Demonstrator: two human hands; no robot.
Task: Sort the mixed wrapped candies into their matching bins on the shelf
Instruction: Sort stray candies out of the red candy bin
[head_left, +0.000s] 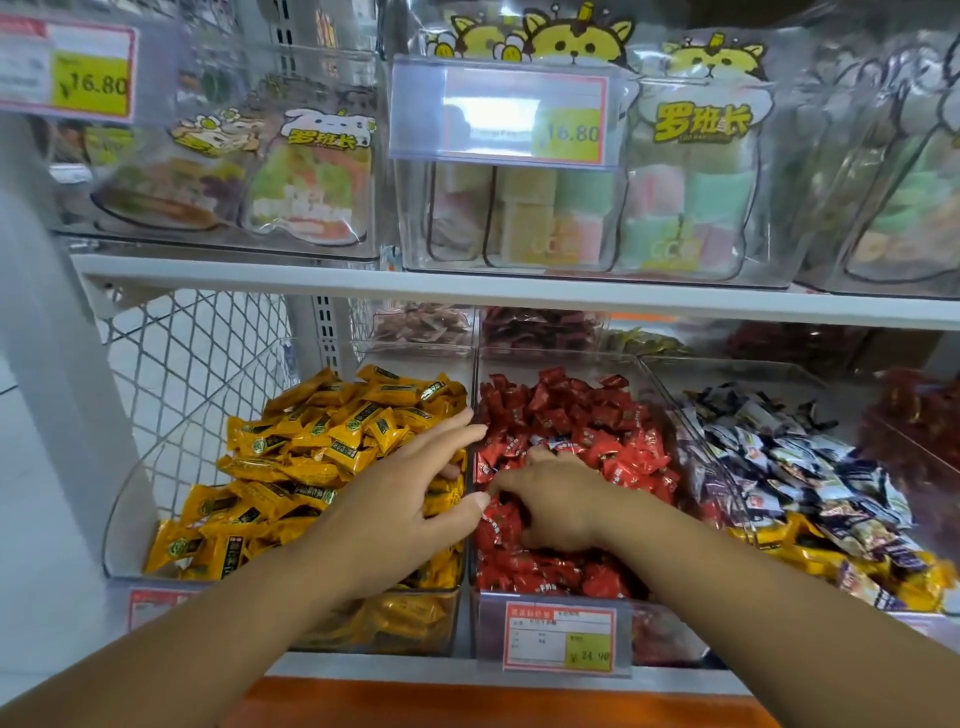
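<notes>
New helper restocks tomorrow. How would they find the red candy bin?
On the lower shelf, scan the front row of clear bins. The red candy bin sits between the yellow candies and the dark mixed ones. Its front carries the price tag reading 24.90.

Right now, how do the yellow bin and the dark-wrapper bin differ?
The yellow bin holds only yellow wrappers; the dark-wrapper bin also has yellow ones at its front. The left hand is over the yellow bin; no hand is at the dark-wrapper bin. Both are clear plastic.

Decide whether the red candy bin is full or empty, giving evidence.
Full: red candies fill the bin, piled up to its front rim.
</notes>
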